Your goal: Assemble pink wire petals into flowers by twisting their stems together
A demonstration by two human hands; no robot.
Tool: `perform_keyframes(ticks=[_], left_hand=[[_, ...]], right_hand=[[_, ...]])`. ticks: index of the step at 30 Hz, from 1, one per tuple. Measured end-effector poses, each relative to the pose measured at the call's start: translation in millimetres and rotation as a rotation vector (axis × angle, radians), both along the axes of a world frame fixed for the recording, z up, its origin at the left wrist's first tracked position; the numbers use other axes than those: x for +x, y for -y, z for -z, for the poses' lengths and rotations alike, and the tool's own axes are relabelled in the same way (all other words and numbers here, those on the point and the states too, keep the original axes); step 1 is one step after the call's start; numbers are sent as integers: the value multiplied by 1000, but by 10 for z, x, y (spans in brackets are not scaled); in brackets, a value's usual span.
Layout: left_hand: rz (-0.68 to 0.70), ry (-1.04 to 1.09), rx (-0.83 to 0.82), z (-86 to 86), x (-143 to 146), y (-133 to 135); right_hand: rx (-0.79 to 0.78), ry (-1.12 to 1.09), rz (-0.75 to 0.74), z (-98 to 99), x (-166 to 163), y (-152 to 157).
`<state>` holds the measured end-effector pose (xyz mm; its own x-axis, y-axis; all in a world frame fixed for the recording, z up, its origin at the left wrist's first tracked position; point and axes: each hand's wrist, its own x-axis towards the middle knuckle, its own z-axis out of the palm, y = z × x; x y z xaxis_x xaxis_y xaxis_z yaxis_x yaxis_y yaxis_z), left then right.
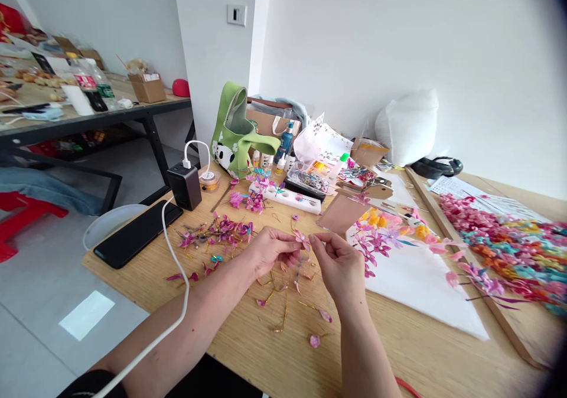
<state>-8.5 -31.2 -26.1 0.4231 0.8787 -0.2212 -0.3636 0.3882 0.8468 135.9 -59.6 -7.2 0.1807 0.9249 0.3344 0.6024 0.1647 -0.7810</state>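
My left hand (271, 249) and my right hand (337, 263) meet above the wooden table (274, 351), fingertips pinched together on one small pink petal piece on gold wire (303, 240). Loose pink petals and gold wire bits (283, 303) lie on the wood just below my hands. A heap of finished pink and purple wire flowers (219, 232) sits to the left of my left hand. Right of my right hand lies a white sheet (411, 280) with pink and purple flowers laid on it.
A black phone (137, 234) and a black charger block (184, 185) with a white cable (177, 268) sit at the table's left end. A green panda bag (234, 132), bottles, boxes and a white holder (287, 198) crowd the back. A framed board of coloured flowers (509, 250) lies right.
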Motion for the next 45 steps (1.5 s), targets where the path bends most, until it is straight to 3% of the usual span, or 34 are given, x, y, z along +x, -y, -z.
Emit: perform_keyframes(ticks=[9, 15, 19, 22, 27, 33, 37, 45], left_hand=[[-144, 5, -17, -23, -44, -56], [-195, -2, -39, -30, -64, -78], [-218, -102, 4, -28, -40, -68], [-211, -294, 131, 41, -8, -69], [-162, -743, 496, 176, 6, -74], [-117, -1017, 746, 120, 2, -34], [-105, -935, 676, 161, 9, -62], [-91, -568, 220, 153, 31, -102]], right_hand=[[-10, 32, 0, -13, 31, -8], [8, 53, -155, -2, -5, 25], [114, 117, -241, -37, -37, 46], [201, 167, -241, -60, -41, 46], [218, 236, -262, -52, -33, 41], [185, 265, -354, -40, -29, 37], [144, 252, -329, -46, 8, 28], [71, 184, -305, -50, 80, 24]])
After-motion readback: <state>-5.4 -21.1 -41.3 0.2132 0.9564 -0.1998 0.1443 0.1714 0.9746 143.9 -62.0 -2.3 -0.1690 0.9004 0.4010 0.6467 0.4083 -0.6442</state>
